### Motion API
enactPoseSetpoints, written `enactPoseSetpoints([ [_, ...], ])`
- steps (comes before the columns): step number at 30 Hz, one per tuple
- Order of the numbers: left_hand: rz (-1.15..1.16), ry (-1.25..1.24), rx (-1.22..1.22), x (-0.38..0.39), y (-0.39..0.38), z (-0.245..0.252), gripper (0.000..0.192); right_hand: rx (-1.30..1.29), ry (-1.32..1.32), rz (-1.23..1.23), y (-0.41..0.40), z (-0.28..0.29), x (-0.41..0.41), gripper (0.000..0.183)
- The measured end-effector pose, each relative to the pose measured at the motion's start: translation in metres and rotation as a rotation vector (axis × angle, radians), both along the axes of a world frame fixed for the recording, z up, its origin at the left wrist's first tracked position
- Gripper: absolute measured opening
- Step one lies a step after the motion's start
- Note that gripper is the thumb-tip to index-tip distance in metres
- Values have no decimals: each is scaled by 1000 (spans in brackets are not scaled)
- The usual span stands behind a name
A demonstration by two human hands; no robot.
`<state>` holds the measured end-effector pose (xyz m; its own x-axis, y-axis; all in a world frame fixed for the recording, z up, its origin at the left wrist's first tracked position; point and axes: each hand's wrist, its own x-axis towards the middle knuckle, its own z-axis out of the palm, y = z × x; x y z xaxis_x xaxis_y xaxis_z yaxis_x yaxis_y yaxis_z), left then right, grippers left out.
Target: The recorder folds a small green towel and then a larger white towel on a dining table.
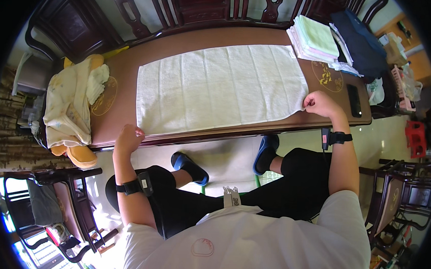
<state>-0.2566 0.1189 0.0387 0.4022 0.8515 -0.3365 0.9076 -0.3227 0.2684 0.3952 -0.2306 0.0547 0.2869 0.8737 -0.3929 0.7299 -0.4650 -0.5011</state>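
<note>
A white towel (pixel 221 88) lies spread out across the brown seat pad of a dark wooden bench, with several straight crease lines running across it. My left hand (pixel 128 139) pinches its near left corner at the pad's front edge. At the near right corner, my right hand (pixel 319 103) grips the cloth between thumb and fingers and lifts it slightly, so the edge there curves. The towel's far edge rests flat, and a small pale label shows at its far right corner.
Folded towels (pixel 315 36) are stacked at the back right beside dark blue cloth (pixel 360 43). A black phone (pixel 354 101) lies on the right of the seat pad (pixel 123 91). A patterned cream cloth (pixel 69 103) and a crumpled white cloth (pixel 98 82) are at the left. The carved backrest (pixel 201 6) rises behind.
</note>
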Motion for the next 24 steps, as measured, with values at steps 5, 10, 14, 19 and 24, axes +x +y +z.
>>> enactPoseSetpoints([
  [5,34,12,-1,-10,6,7,17,-8,120,-78,-2,15,11,20],
  [10,-21,66,-56,-32,19,13,19,-201,103,-13,-5,38,10,23],
  [14,-5,132,-166,-29,16,44,20,-311,191,-47,-15,55,16,25],
  [19,-159,-72,-35,-35,6,78,21,-145,219,-20,-8,55,15,18],
  [24,-130,-231,-162,-12,28,50,17,64,388,-89,2,3,28,11],
])
